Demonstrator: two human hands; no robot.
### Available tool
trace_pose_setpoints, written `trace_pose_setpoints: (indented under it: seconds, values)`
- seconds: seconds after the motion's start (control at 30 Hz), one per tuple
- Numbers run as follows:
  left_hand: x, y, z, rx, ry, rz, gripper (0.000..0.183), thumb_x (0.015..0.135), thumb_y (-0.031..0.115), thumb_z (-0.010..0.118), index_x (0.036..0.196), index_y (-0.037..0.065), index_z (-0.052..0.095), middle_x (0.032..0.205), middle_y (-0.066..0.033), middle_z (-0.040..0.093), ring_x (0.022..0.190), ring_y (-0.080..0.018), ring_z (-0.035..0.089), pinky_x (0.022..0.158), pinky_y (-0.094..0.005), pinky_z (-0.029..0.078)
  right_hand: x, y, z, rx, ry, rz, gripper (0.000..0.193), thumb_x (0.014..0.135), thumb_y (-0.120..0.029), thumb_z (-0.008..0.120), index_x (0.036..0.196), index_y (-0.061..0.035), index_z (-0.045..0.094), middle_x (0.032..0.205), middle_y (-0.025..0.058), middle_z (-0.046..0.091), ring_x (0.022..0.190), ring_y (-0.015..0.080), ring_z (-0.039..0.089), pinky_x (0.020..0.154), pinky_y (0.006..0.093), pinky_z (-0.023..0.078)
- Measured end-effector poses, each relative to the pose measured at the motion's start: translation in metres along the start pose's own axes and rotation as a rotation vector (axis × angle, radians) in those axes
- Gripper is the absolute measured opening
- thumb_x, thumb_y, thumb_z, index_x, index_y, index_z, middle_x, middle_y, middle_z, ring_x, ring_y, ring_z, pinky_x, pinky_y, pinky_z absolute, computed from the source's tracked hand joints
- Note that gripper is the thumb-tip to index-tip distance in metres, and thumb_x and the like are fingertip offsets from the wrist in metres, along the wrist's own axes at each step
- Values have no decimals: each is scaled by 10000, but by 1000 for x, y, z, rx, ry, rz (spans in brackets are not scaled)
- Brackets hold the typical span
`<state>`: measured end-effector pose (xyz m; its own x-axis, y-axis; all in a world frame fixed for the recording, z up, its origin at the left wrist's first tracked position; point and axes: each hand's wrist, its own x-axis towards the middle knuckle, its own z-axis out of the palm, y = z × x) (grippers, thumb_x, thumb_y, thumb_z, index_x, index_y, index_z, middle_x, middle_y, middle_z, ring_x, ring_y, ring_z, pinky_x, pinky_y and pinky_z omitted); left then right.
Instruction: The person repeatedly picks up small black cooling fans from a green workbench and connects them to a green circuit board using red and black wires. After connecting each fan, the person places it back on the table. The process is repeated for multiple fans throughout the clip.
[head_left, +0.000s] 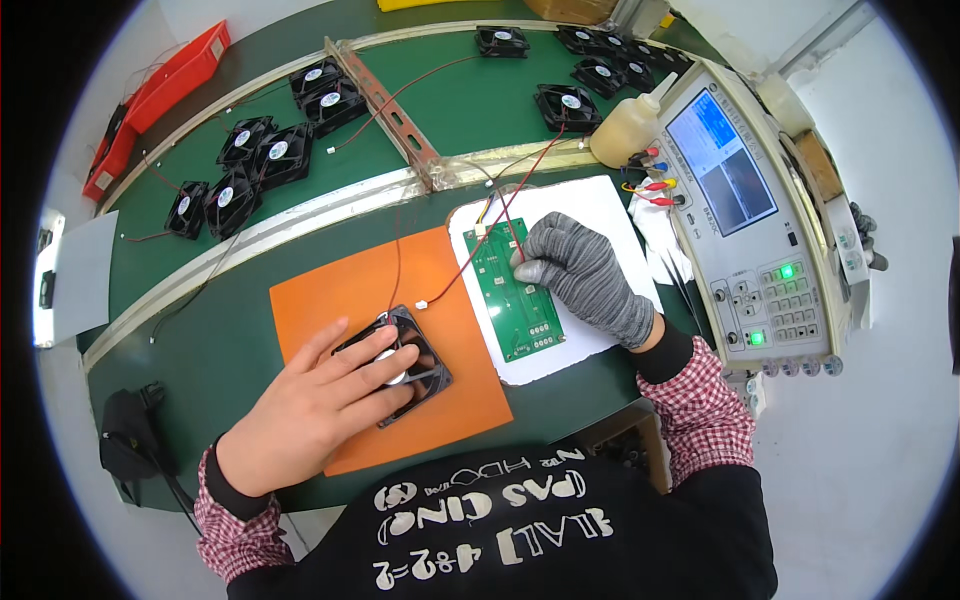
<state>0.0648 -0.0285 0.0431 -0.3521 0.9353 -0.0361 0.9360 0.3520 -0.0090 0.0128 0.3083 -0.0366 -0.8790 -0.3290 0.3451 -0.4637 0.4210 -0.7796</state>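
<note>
My bare left hand (325, 400) lies over a black cooling fan (432, 378), its fingers spread across the frame and hub. That fan rests on an orange mat (300, 290), and a thin red lead runs up from its far edge. My right hand (585, 270), in a grey knit glove, is closed with thumb and forefinger pinching a red wire (510, 228) over a green circuit board (515, 315). The board lies on a white sheet (620, 225). Beside it, a white plug (421, 304) ends another red lead. The wire's tip is hidden by my fingertips.
A grey test instrument (760, 260) with a lit screen stands at the right, clip leads plugged in. Near it sits a yellowish squeeze bottle (622, 132). Several black fans (283, 155) lie beyond a metal rail (385, 115). A red bin (180, 80) is at the far left.
</note>
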Motion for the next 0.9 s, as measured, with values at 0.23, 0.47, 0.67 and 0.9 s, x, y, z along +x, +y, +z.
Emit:
trace_pose_setpoints:
  seconds: [0.23, 0.47, 0.67, 0.9]
  values:
    - [24, 34, 13, -154, 209, -618, 1004, 611, 469, 851, 1368, -50, 443, 1309, -231, 488, 1162, -390, 495, 990, -485, 383, 1, 5, 2, -100, -13, -57, 126, 786, -77, 736, 872, -21, 662, 865, 109, 602, 854, 275, 610, 805, 363, 501]
    - [24, 27, 12, 107, 504, -307, 783, 757, 407, 764, 1347, -12, 466, 1196, -179, 585, 1040, -334, 557, 877, -427, 436, 3, 9, 2, -62, 10, -117, 131, 778, -85, 743, 861, -21, 664, 898, 106, 609, 907, 288, 597, 843, 376, 492]
    - [-4, 40, -12, -225, 979, 94, 665, 876, 523, 634, 1323, 49, 498, 1061, -158, 653, 883, -262, 616, 622, -336, 459, 1, 5, 2, -177, 40, -162, 156, 757, -94, 762, 850, -35, 652, 946, 91, 592, 916, 279, 590, 827, 381, 497]
    - [-5, 45, -29, 53, 889, -63, 746, 884, 557, 614, 1298, -57, 520, 1016, -244, 652, 797, -295, 656, 582, -355, 502, 0, 7, 3, -161, -10, -88, 160, 751, -88, 764, 871, -33, 672, 954, 103, 597, 929, 286, 605, 840, 390, 504]
